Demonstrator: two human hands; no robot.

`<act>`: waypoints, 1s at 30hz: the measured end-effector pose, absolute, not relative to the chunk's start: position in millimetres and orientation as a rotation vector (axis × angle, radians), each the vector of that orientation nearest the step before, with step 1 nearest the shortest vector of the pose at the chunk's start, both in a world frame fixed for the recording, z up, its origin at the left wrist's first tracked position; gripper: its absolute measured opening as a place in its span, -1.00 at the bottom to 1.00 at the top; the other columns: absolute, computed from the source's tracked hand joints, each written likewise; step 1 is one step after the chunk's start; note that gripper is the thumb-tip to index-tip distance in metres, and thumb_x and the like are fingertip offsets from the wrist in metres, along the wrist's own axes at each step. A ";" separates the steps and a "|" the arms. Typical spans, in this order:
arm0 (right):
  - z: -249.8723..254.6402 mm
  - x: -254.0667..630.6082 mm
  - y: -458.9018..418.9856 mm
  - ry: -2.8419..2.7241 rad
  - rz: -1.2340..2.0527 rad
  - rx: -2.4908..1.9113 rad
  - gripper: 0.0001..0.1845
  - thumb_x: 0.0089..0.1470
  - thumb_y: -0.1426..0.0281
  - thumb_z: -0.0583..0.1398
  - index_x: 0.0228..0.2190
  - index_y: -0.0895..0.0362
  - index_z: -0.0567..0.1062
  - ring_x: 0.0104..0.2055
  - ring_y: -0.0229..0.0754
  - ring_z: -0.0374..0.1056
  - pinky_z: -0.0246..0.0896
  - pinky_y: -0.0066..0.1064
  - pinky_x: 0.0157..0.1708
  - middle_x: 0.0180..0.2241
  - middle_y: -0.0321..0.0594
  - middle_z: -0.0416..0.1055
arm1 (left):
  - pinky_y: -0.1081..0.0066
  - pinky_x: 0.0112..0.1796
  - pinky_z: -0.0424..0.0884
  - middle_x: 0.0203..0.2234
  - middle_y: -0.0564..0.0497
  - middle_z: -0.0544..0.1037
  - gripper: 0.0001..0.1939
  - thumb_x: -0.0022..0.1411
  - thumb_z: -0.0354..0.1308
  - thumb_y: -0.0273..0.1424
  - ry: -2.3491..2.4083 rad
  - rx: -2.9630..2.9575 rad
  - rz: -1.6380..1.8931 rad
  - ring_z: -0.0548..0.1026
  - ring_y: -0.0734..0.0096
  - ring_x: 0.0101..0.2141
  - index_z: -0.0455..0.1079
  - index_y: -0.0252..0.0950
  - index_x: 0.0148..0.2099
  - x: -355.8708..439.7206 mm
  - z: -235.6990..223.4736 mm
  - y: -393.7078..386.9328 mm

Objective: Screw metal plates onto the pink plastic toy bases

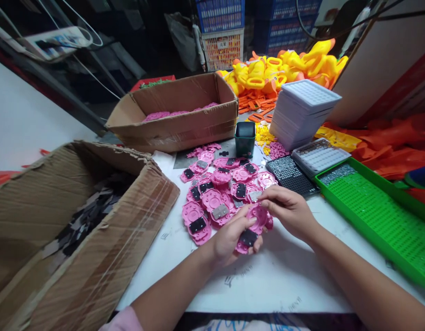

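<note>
My left hand [229, 239] is closed around a small stack of pink round plastic parts [255, 225], one with a dark square pad on it. My right hand [288, 209] pinches the top pink part of that stack from the right. Just beyond both hands a pile of pink parts [219, 193] lies on the white table [278, 276], several carrying black or grey pads.
A large open cardboard box [77, 230] with dark flat pieces stands at left. Another box [174, 115] holds pink parts behind. A dark green cup [245, 138], stacked grey trays [302, 110], a black tray [291, 174] and a green tray [378, 216] sit right. Yellow toys [284, 64] at back.
</note>
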State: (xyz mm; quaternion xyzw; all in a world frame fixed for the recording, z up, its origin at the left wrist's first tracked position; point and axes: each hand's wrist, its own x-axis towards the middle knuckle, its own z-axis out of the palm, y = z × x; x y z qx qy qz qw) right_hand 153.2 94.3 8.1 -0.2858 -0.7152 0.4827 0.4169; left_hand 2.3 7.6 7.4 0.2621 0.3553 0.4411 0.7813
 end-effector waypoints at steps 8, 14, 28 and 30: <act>7.7 154.5 97.6 -1.962 1.047 -0.626 -0.87 0.11 0.33 0.19 -0.42 0.08 0.52 -0.42 -0.25 0.34 0.25 -0.43 -0.40 -0.48 -0.22 0.43 | 0.59 -0.63 0.04 -0.65 0.16 0.31 -0.52 0.26 -0.06 -0.12 0.897 0.816 0.796 0.20 0.59 -0.68 0.00 -0.26 0.12 -1.5 7.3 5.0; 8.9 160.2 102.9 -2.130 0.961 -0.467 -0.80 0.15 0.26 0.14 -0.40 0.08 0.50 -0.43 -0.24 0.34 0.26 -0.43 -0.42 -0.49 -0.18 0.43 | 0.54 -0.55 0.12 -0.61 0.19 0.27 -0.54 0.30 -0.06 -0.23 0.992 0.968 0.739 0.19 0.56 -0.62 -0.05 -0.25 0.17 -0.4 12.8 -3.3; 3.5 162.7 99.8 -1.805 1.172 -0.576 -0.85 0.03 0.37 0.27 -0.30 0.00 0.61 -0.59 -0.31 0.27 0.13 -0.47 -0.59 -0.58 -0.28 0.41 | 0.50 -0.50 0.15 -0.56 0.14 0.31 -0.42 0.25 0.03 -0.07 0.945 0.960 0.784 0.26 0.53 -0.56 -0.05 -0.24 0.16 -1.6 5.7 2.7; 5.5 169.0 103.9 -1.670 1.160 -0.624 -0.85 0.08 0.34 0.24 -0.28 0.00 0.60 -0.61 -0.33 0.21 0.08 -0.47 -0.62 -0.59 -0.29 0.35 | 0.51 -0.51 0.13 -0.57 0.13 0.33 -0.42 0.21 0.07 -0.03 0.849 0.842 0.849 0.28 0.54 -0.56 -0.02 -0.25 0.09 -1.1 5.5 4.3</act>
